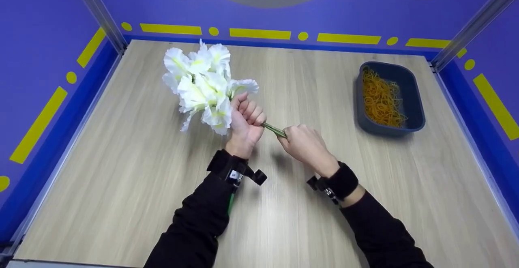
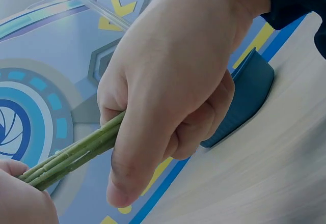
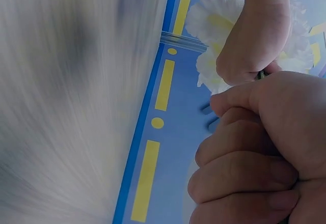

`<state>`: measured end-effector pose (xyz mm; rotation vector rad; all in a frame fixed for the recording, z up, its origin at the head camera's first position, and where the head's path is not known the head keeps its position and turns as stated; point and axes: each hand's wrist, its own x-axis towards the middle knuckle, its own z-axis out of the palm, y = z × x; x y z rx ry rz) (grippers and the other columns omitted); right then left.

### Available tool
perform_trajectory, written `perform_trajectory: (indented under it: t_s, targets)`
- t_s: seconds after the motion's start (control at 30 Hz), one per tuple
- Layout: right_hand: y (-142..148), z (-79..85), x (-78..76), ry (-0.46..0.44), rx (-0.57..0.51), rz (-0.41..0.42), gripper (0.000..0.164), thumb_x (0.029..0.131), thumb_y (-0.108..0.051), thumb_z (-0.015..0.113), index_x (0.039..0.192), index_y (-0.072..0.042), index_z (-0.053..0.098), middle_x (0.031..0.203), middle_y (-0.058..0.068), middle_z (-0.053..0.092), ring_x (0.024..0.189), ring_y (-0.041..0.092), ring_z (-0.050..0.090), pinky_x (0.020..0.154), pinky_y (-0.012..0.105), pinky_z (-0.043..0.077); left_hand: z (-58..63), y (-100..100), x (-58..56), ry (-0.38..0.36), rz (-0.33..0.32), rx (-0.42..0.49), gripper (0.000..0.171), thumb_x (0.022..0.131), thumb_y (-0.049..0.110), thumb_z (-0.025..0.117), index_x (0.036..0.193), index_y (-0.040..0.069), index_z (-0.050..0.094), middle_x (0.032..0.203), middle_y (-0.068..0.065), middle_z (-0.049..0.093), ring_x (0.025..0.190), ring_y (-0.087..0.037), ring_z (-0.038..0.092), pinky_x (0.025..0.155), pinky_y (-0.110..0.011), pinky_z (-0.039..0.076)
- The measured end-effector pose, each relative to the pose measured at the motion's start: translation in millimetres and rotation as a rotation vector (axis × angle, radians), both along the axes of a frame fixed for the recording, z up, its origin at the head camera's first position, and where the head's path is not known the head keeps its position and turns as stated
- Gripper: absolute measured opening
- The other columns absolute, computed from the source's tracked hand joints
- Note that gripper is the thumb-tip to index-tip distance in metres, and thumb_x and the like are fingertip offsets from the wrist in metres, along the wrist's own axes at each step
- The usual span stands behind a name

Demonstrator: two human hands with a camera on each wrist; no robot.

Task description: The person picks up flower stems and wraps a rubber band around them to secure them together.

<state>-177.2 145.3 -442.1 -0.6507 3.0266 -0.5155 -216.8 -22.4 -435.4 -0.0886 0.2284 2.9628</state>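
Observation:
A bunch of white artificial flowers (image 1: 204,83) with yellow-green centres is held up over the table. My left hand (image 1: 246,124) grips the bunched green stems just below the blooms, fingers curled round them. Lower down the same stems (image 2: 76,158), my right hand (image 1: 305,144) grips them near their ends. A short length of bare stem shows between the two hands. In the right wrist view the right hand's fingers (image 3: 244,168) are folded in, and the white petals (image 3: 211,23) appear behind the left hand (image 3: 262,35).
A dark blue-grey plastic bin (image 1: 413,97) stands at the right of the wood-grain table (image 1: 284,227). Several yellow-orange rubber bands (image 1: 381,101) lie heaped in it. Blue-purple panels (image 1: 259,12) with yellow dashes wall the table at the back and sides.

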Motion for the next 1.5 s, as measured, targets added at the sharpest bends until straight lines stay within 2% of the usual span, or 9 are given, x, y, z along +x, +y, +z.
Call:
perform_trajectory:
  t_s: [0.2, 0.37, 0.63, 0.8, 0.87, 0.93, 1.17, 1.37, 1.5]
  targets:
    - [-0.9, 2.9, 6.6, 0.035, -0.006, 0.023, 0.048, 0.103, -0.032, 0.057, 0.061, -0.021, 0.035, 0.057, -0.008, 0.033, 0.049, 0.012, 0.035, 0.041, 0.029, 0.029, 0.6, -2.1, 0.8, -0.042, 0.014, -0.006, 0.055, 0.106, 0.021, 0.038, 0.053, 0.021, 0.022, 0.047, 0.011, 0.017, 0.041, -0.003, 0.012, 0.042, -0.019, 0.007]
    - [1.1, 12.5, 13.2, 0.054, -0.005, 0.058, 0.049, 0.101, -0.037, 0.060, 0.061, -0.020, 0.037, 0.057, -0.010, 0.032, 0.049, 0.012, 0.034, 0.041, 0.030, 0.029, 4.2, -3.8, 2.0, -0.021, 0.028, -0.003, 0.053, 0.105, 0.019, 0.039, 0.056, 0.021, 0.020, 0.047, 0.011, 0.019, 0.038, -0.003, 0.016, 0.040, -0.019, 0.009]
    - [19.2, 26.5, 12.1, -0.039, 0.032, 0.142, 0.045, 0.096, -0.043, 0.069, 0.069, -0.017, 0.045, 0.061, -0.009, 0.034, 0.053, 0.010, 0.035, 0.045, 0.029, 0.031, 10.4, -12.6, 2.9, 0.000, 0.080, 0.036, 0.051, 0.105, 0.018, 0.037, 0.057, 0.020, 0.018, 0.049, 0.010, 0.017, 0.040, -0.003, 0.014, 0.040, -0.019, 0.009]
    - [45.9, 40.9, 7.8, -0.152, 0.062, 0.167, 0.035, 0.088, -0.040, 0.078, 0.081, -0.013, 0.058, 0.065, -0.005, 0.050, 0.054, 0.011, 0.044, 0.048, 0.030, 0.039, 17.8, -22.3, 2.6, 0.009, 0.126, 0.070, 0.053, 0.105, 0.018, 0.037, 0.054, 0.020, 0.023, 0.048, 0.010, 0.018, 0.041, -0.004, 0.014, 0.039, -0.019, 0.010]
    - [59.1, 45.8, 4.3, -0.180, 0.047, 0.142, 0.031, 0.088, -0.038, 0.079, 0.089, -0.011, 0.063, 0.067, -0.003, 0.055, 0.055, 0.012, 0.047, 0.050, 0.031, 0.041, 21.1, -25.7, 2.6, 0.019, 0.136, 0.090, 0.053, 0.105, 0.018, 0.037, 0.054, 0.020, 0.023, 0.049, 0.010, 0.017, 0.041, -0.004, 0.013, 0.039, -0.019, 0.010]
    - [72.9, 50.0, 0.3, -0.169, 0.024, 0.103, 0.030, 0.090, -0.037, 0.077, 0.095, -0.010, 0.066, 0.068, -0.002, 0.057, 0.054, 0.013, 0.049, 0.050, 0.031, 0.042, 23.4, -28.5, 2.6, 0.033, 0.138, 0.115, 0.053, 0.105, 0.017, 0.036, 0.054, 0.020, 0.022, 0.050, 0.010, 0.016, 0.042, -0.004, 0.012, 0.039, -0.019, 0.009]
    - [122.8, 61.8, -9.5, -0.044, -0.076, -0.098, 0.030, 0.100, -0.036, 0.065, 0.110, -0.008, 0.068, 0.064, 0.001, 0.054, 0.052, 0.016, 0.047, 0.049, 0.033, 0.039, 25.8, -31.2, 2.6, 0.060, 0.132, 0.143, 0.050, 0.105, 0.018, 0.035, 0.058, 0.020, 0.019, 0.052, 0.009, 0.014, 0.044, -0.004, 0.011, 0.040, -0.019, 0.008]
    - [170.9, 58.0, -18.9, 0.008, -0.132, -0.260, 0.042, 0.103, -0.039, 0.059, 0.127, -0.004, 0.065, 0.072, 0.006, 0.058, 0.054, 0.021, 0.048, 0.050, 0.034, 0.035, 25.7, -30.9, 2.0, 0.069, 0.129, 0.160, 0.048, 0.105, 0.017, 0.033, 0.060, 0.019, 0.017, 0.054, 0.009, 0.012, 0.046, -0.004, 0.008, 0.042, -0.019, 0.006]
    - [200.2, 49.9, -25.8, 0.034, -0.158, -0.362, 0.047, 0.103, -0.041, 0.058, 0.128, -0.001, 0.064, 0.068, 0.007, 0.053, 0.054, 0.023, 0.046, 0.049, 0.034, 0.032, 25.4, -30.6, 1.3, 0.061, 0.135, 0.163, 0.048, 0.105, 0.017, 0.033, 0.059, 0.019, 0.018, 0.054, 0.010, 0.013, 0.045, -0.003, 0.009, 0.042, -0.018, 0.006]
